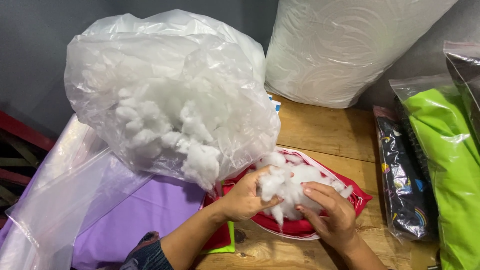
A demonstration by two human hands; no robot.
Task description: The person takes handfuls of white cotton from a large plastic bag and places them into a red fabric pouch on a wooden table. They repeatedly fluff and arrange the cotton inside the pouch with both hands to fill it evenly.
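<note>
Left hand [245,197], lower centre: fingers closed around a clump of white stuffing [280,182]. Right hand [330,212], just right of it: fingers curled, pressing stuffing into the open red cover [300,227]. Above left: clear plastic bag [170,95] of stuffing. Cover rests on wooden table [325,130], purple fabric [145,210] at lower left.

Both hands, left hand [245,197] and right hand [330,212], press white stuffing [290,180] into a red cover [300,227] on the wooden table [330,132].
</note>
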